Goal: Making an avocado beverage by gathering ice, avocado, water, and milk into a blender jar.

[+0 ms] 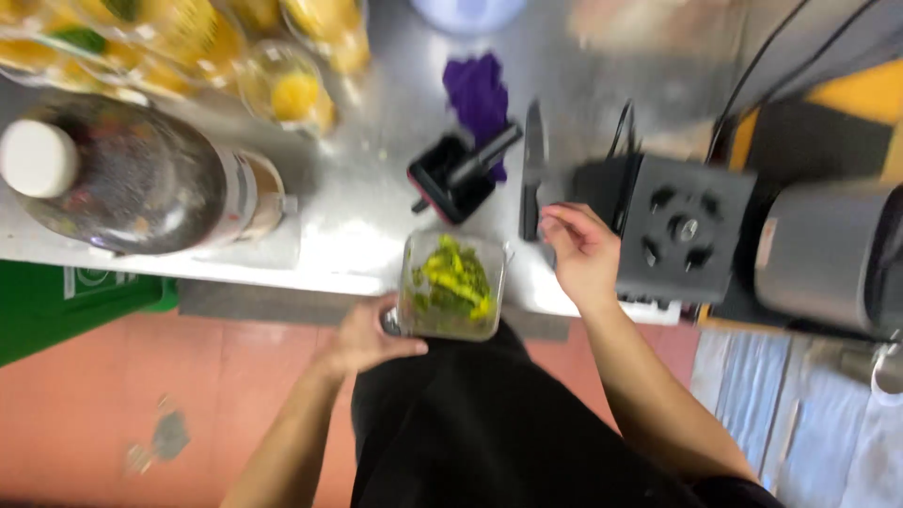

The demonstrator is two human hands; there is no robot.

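My left hand (365, 336) grips the lower side of a clear blender jar (453, 285) filled with green and yellow chopped pieces, held at the front edge of the steel counter (376, 216). My right hand (581, 254) hovers empty with fingers loosely curled, just right of the jar and next to the dark blender base (685, 230). A black-handled knife (533, 169) lies on the counter just beyond my right hand.
A black and red lid (453, 174) and a purple cloth (478, 89) lie behind the jar. A large dark jar with a white cap (122, 174) stands left, with cups of yellow fruit (282, 89) behind. A second grey appliance (828, 254) sits right.
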